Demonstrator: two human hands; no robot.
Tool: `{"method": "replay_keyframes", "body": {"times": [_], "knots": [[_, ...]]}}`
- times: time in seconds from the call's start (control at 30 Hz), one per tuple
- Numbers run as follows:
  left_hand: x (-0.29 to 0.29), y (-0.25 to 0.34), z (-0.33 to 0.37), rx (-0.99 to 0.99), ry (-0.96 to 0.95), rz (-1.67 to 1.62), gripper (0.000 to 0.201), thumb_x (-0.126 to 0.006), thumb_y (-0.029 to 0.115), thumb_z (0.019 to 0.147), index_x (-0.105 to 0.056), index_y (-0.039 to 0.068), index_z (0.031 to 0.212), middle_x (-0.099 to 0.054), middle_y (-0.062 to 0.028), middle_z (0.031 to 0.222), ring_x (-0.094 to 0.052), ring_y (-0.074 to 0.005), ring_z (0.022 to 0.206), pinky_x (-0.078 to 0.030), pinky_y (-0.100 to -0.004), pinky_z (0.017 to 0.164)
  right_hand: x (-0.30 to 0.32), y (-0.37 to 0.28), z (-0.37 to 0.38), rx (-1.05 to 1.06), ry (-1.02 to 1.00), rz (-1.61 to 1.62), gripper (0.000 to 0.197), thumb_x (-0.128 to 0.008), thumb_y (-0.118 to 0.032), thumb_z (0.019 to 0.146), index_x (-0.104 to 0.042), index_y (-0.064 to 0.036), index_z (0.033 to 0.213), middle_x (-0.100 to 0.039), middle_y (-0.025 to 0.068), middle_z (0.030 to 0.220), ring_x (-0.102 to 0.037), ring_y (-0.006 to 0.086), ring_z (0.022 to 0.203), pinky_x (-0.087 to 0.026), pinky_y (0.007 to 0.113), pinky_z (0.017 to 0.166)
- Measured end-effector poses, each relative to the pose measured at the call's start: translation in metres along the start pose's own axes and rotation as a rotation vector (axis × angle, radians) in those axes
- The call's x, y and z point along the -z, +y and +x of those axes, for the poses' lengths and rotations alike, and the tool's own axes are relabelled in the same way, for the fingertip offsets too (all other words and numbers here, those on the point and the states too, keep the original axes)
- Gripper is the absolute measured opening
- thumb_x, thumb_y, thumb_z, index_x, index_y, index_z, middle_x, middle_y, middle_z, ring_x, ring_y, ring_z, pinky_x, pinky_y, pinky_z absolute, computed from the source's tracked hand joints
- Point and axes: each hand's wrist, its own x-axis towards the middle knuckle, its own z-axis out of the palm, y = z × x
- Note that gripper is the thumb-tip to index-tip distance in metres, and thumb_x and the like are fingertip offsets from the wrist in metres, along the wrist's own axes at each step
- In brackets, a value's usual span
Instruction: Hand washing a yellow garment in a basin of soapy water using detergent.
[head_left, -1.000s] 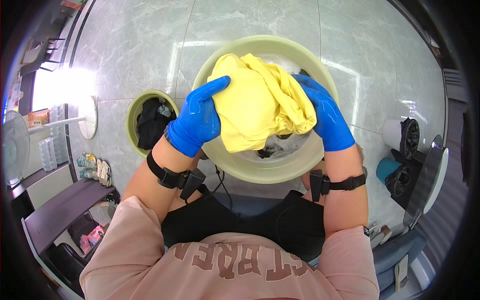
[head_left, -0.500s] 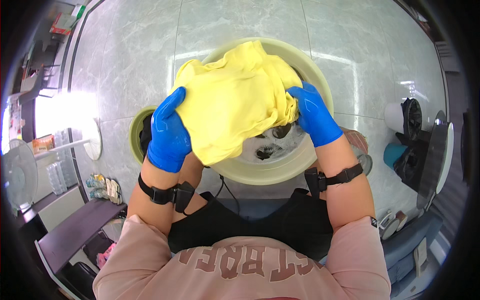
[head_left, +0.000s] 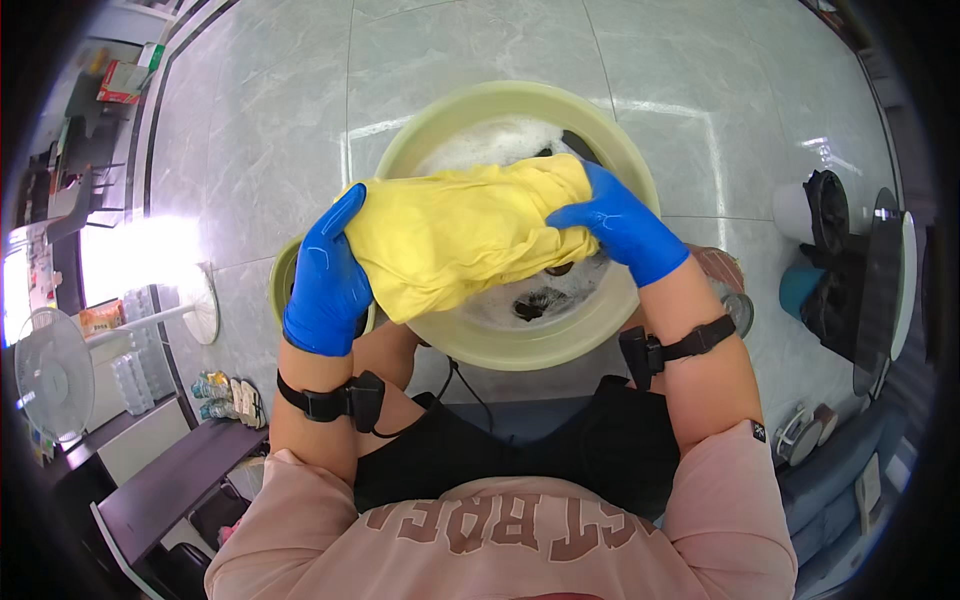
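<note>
A yellow cloth garment (head_left: pixel 450 235) is stretched, bunched, between my two blue-gloved hands. At its left end, my left hand (head_left: pixel 332 275) grips the edge, with the thumb on top. My right hand (head_left: pixel 617 220) pinches the other end, its thumb pressing toward the cloth's near side. The cloth hangs over a wide pale-green basin (head_left: pixel 530 350), which holds white foamy water (head_left: pixel 500 140). Dark cloth pieces (head_left: pixel 541 303) show in the suds. Folds hide what kind of garment it is.
A smaller green bucket (head_left: pixel 284 275) stands partly behind my left hand. To the right are a white bin (head_left: pixel 790 213) and a teal bin (head_left: pixel 800 288) with black liners. A white fan (head_left: pixel 55 375) and a dark bench (head_left: pixel 175 475) are at left.
The yellow cloth has come down and been gathered into a narrower bundle, uncovering foam at the basin's far side. Both hands still hold it.
</note>
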Motion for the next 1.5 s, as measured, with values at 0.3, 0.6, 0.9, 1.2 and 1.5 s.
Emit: {"method": "replay_keyframes", "body": {"times": [0.3,0.6,0.9,1.2,1.5], "knots": [[0.029,-0.001,0.012,0.079,0.074,0.051,0.039,-0.059,0.017,0.098,-0.054,-0.004,0.131,-0.063,-0.0192,0.127,-0.064,-0.0315,0.115,-0.054,-0.0443,0.099,0.004,-0.036,-0.019,-0.042,0.073,0.031,0.071,-0.073,0.005,0.075,-0.047,0.0022,0.141,-0.061,0.0144,0.131,-0.061,0.0256,0.119,-0.051,0.037,0.100],[0.020,-0.058,-0.002,-0.075,-0.104,0.141,0.050,-0.062,-0.001,0.092,-0.049,0.002,0.140,-0.059,-0.0136,0.135,-0.059,-0.0281,0.124,-0.052,-0.0407,0.103,-0.008,-0.046,-0.020,0.044,0.087,0.206,0.065,-0.067,0.007,0.077,-0.049,0.0020,0.139,-0.061,0.0147,0.129,-0.063,0.0270,0.117,-0.054,0.036,0.097],[0.033,-0.080,0.025,-0.158,-0.247,0.253,0.076,-0.059,-0.017,0.082,-0.036,0.006,0.150,-0.051,-0.0139,0.144,-0.052,-0.0300,0.132,-0.047,-0.0445,0.109,-0.003,-0.031,-0.010,0.109,0.270,-0.292,0.077,-0.064,0.003,0.072,-0.040,0.0048,0.145,-0.058,0.0178,0.131,-0.060,0.0283,0.119,-0.051,0.036,0.098],[0.012,-0.073,0.019,0.011,-0.241,0.265,0.073,-0.064,-0.012,0.083,-0.037,0.005,0.148,-0.053,-0.0122,0.139,-0.055,-0.0264,0.127,-0.049,-0.0400,0.105,-0.055,0.011,-0.011,0.333,0.233,-1.329,0.062,-0.057,-0.001,0.081,-0.044,-0.0027,0.142,-0.062,0.0239,0.124,-0.064,0.0416,0.103,-0.053,0.047,0.089],[0.009,-0.095,0.012,-0.058,-0.153,0.169,0.057,-0.057,0.010,0.099,-0.034,0.009,0.151,-0.054,-0.0109,0.139,-0.058,-0.0267,0.124,-0.051,-0.0427,0.102,-0.104,0.015,-0.032,0.582,0.117,-1.599,0.061,-0.064,-0.004,0.074,-0.051,0.0051,0.133,-0.062,0.0207,0.128,-0.065,0.0297,0.079,-0.056,0.040,0.072]]}}
